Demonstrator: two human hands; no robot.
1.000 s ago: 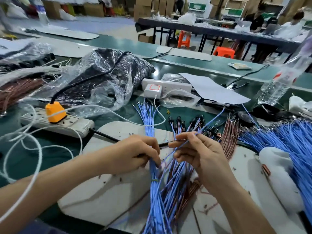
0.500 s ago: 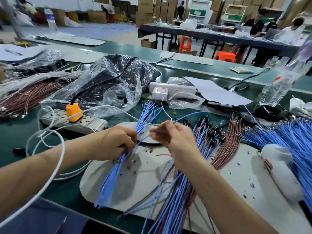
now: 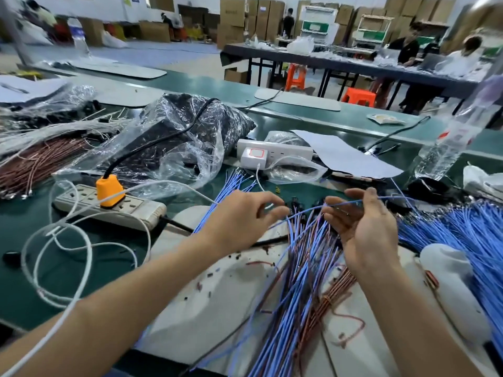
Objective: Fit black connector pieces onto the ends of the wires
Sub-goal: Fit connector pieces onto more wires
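The blue wire bundle [image 3: 296, 289] lay fanned on the desk [image 3: 16, 268]. My right grip [image 3: 364, 229] pinched a single blue wire [image 3: 392, 197]. My left grip [image 3: 245, 221], fingers loosely apart, hovered beside the black connectors [image 3: 295, 206]. The next move, I judged, was picking one and pressing it onto the wire's end.

hands [image 3: 239, 221]: 2
power strips [image 3: 130, 210]: 2 (both white-ish)
orange stools [image 3: 359, 95]: 2
blue wires [image 3: 299, 281]: way too many to count

Near the left edge of the green bench [image 3: 231, 89], a cream plastic power strip [image 3: 130, 210] carries an orange plug [image 3: 109, 190] — a crumpled clear plastic bag [image 3: 177, 142] lies just behind. Mid-bench lie a white socket strip [image 3: 275, 148] and a white paper sheet [image 3: 343, 155]; a clear plastic bottle [image 3: 449, 140] stands toward the right edge.
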